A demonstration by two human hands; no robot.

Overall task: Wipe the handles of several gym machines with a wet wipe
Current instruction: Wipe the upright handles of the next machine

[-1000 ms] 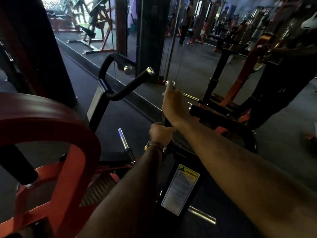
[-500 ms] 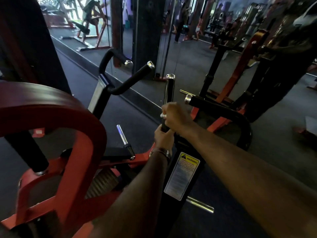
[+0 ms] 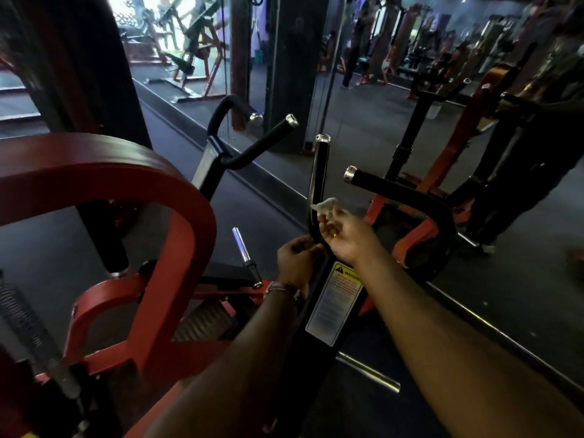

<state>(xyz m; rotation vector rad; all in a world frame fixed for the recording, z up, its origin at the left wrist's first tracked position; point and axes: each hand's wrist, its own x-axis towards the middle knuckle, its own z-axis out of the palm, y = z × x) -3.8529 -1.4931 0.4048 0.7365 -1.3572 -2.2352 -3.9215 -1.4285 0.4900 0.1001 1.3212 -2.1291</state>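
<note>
My right hand (image 3: 344, 235) pinches the white wet wipe (image 3: 325, 206) in a loose grip against the upright handle (image 3: 318, 181), near its base. My left hand (image 3: 295, 259) is just below, fingers curled at the same handle; I cannot tell whether it clasps it.

Dim gym interior. The floor (image 3: 268, 213) is dark rubber matting. A large wall mirror (image 3: 363, 99) runs diagonally across the scene, its lower edge meeting the floor along a metal strip (image 3: 252, 172), and it reflects rows of red and black machines. A dark pillar (image 3: 284, 58) stands against the mirror, and a second dark column (image 3: 72, 58) rises at upper left. Bright daylight enters through a window (image 3: 126, 11) at the top left, the only strong light source. A red steel frame (image 3: 151, 200) fills the left foreground.
</note>
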